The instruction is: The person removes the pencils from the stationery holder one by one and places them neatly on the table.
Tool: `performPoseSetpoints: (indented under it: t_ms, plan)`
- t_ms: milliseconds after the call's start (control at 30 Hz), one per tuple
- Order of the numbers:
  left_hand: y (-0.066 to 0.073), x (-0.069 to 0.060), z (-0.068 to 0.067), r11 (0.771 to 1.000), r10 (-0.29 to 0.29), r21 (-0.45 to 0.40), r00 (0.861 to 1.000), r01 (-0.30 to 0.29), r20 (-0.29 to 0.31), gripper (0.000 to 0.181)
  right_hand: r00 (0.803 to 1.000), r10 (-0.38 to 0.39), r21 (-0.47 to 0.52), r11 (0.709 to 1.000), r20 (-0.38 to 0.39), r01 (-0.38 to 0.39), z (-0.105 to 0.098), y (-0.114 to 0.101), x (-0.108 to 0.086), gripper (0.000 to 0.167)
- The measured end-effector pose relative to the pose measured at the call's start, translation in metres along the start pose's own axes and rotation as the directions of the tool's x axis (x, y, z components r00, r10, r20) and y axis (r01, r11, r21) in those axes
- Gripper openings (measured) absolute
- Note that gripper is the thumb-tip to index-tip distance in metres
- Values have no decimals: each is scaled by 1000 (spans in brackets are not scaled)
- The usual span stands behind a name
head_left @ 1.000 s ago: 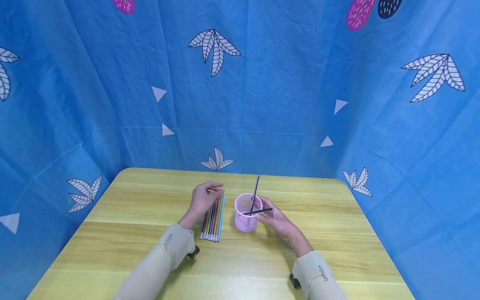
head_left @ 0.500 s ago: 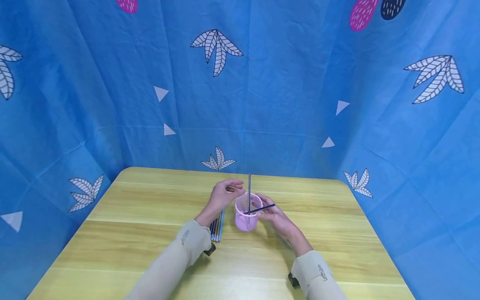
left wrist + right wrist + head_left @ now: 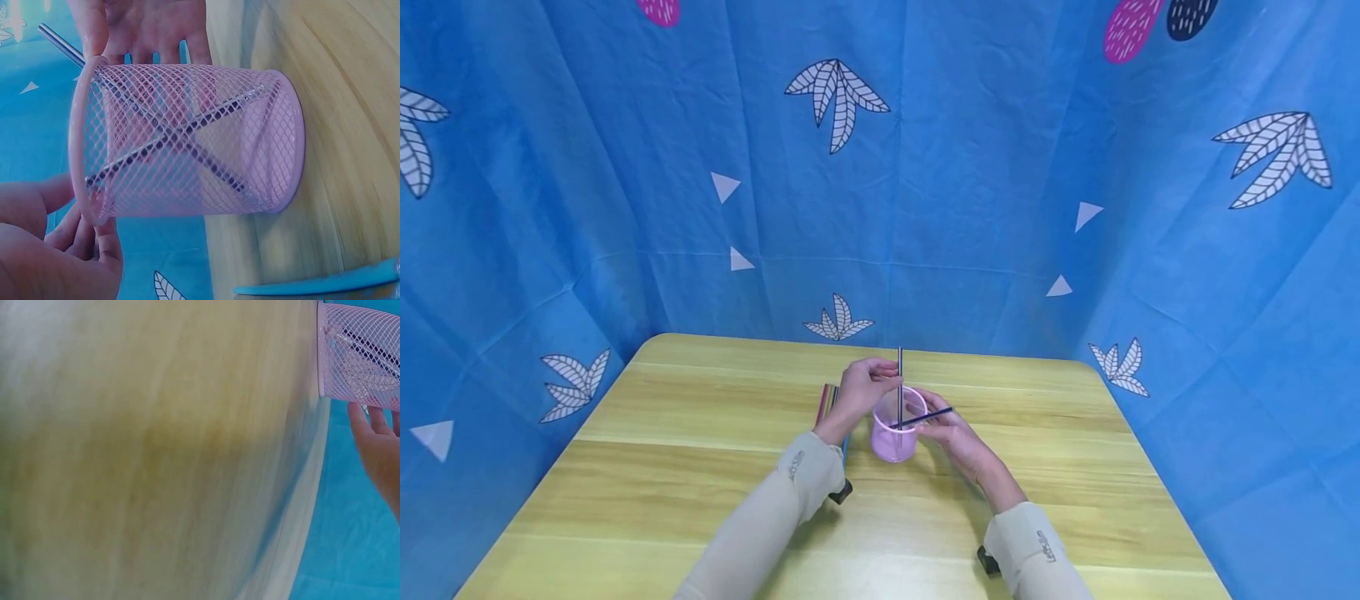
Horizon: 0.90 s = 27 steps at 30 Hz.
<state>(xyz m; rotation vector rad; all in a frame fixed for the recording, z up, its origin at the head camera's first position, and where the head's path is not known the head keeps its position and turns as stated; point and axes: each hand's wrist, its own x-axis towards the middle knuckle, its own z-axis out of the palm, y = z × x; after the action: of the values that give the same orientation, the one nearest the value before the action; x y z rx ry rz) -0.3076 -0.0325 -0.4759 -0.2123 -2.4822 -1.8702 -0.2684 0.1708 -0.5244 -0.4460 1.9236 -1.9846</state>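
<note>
A pink mesh pencil cup (image 3: 892,446) stands on the table; my right hand (image 3: 951,435) holds it from the right. Its thumb lies at the rim, with fingers behind the mesh in the left wrist view. Two dark pencils cross inside. One dark pencil (image 3: 928,417) leans out toward my right hand. The other, an upright dark pencil (image 3: 900,361), rises past the rim, and my left hand (image 3: 859,390) seems to pinch it just above there; the thumb hides part of the contact. Beneath the left forearm lies a row of colored pencils (image 3: 826,402), mostly hidden.
The wooden table (image 3: 700,458) has a pale yellow grain. A blue patterned cloth (image 3: 970,208) hangs behind it and along both sides. In the left wrist view, a light blue pencil (image 3: 325,281) lies at the lower right.
My left hand has moved right, from above the pencil row to the cup's rim. The taller pencil has swung from leaning right to nearly upright. My right hand has stayed on the cup.
</note>
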Motion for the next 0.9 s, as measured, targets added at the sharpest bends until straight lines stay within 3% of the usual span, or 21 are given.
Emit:
performPoseSetpoints:
  t_ms: [233,467,900]
  plan:
    - [0,2,2,999,14,39,1000,-13,-28,18,1000,3,-4,1000,-5,-3,1,0,-1,70]
    - [2,2,-1,998,-25,-56,999,23,-29,20,1000,4,-10,1000,-17,-4,1,0,-1,71]
    - [7,2,-6,982,70,-171,995,-82,-75,13,1000,-8,-32,999,-21,8,1,0,0,70]
